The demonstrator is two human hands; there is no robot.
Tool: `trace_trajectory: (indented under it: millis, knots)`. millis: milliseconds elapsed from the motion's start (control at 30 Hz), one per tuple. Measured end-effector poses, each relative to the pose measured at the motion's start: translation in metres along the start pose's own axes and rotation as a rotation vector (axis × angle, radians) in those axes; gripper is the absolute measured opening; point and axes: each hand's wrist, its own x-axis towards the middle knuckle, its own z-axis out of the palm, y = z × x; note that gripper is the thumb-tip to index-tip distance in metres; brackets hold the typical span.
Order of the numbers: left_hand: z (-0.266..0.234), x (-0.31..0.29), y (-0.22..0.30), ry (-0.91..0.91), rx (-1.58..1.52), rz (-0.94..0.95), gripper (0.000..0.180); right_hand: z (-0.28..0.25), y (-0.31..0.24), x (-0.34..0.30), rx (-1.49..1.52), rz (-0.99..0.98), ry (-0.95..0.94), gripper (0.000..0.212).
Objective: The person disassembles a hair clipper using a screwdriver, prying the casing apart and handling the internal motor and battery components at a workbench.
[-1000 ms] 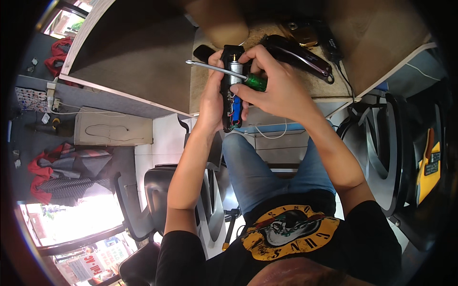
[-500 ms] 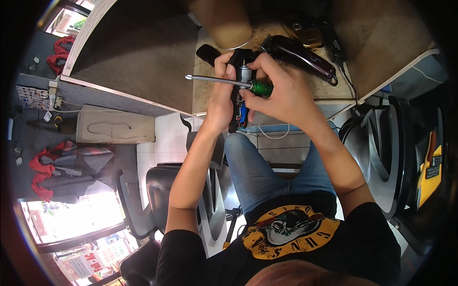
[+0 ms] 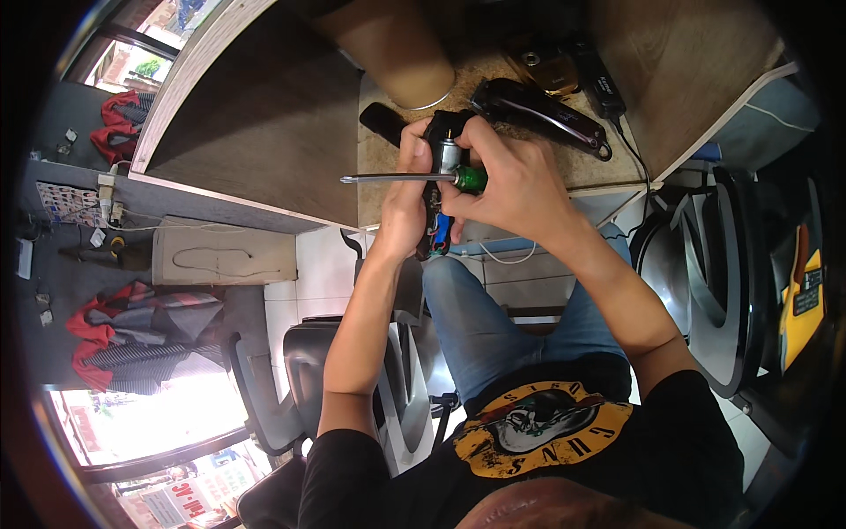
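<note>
My left hand [image 3: 404, 210] is closed round the side of an opened black hair clipper [image 3: 433, 196], held upright over the shelf's front edge. Inside its bare housing show a silver motor [image 3: 449, 157] with a thin brass-coloured shaft and a blue battery cell [image 3: 442, 227] with wires near the lower end. My right hand [image 3: 526, 183] grips a screwdriver [image 3: 379, 178] by its green handle. The metal shank lies crosswise over the clipper and points left past my left hand. My right fingertips are also at the motor and housing; their exact contact is partly hidden.
On the wooden shelf [image 3: 564, 176] lie a second dark hair clipper [image 3: 542, 115], a black corded adapter [image 3: 599, 84], a small black piece [image 3: 382, 123] and a tan cylinder [image 3: 397, 53]. Black chairs flank me. A cardboard box [image 3: 220, 251] and red-grey cloth [image 3: 145, 326] are at left.
The whole view has shifted a little, so the hands and clipper appear slightly lower. The screwdriver has turned to lie nearly level. Both hands keep their hold.
</note>
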Motion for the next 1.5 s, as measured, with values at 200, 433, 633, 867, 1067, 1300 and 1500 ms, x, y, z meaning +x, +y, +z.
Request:
trace_trajectory:
  millis: [200, 433, 633, 867, 1067, 1300, 1500]
  knots:
    - [-0.002, -0.001, -0.002, -0.003, 0.028, -0.002, 0.048, 0.000, -0.001, 0.002, -0.088, -0.023, 0.003, 0.039]
    - [-0.004, -0.003, -0.002, -0.003, 0.021, -0.012, 0.047, 0.000, -0.002, 0.003, -0.092, 0.001, -0.022, 0.040]
    - [-0.005, -0.001, -0.004, 0.048, -0.028, -0.034, 0.046, -0.005, 0.001, 0.009, 0.066, 0.117, -0.063, 0.039]
    - [-0.016, 0.004, -0.004, -0.042, -0.343, -0.088, 0.045, -0.006, 0.010, 0.007, 0.431, 0.308, -0.011, 0.036]
    - [-0.014, 0.000, -0.001, -0.013, -0.291, 0.004, 0.036, -0.014, -0.003, 0.012, 0.485, 0.477, -0.041, 0.033]
    - [-0.021, 0.003, -0.007, -0.013, -0.446, -0.081, 0.036, -0.012, 0.001, 0.011, 0.459, 0.507, 0.026, 0.030]
    - [-0.021, 0.004, -0.004, -0.036, -0.402, -0.084, 0.030, -0.007, 0.006, 0.009, 0.466, 0.473, 0.034, 0.024]
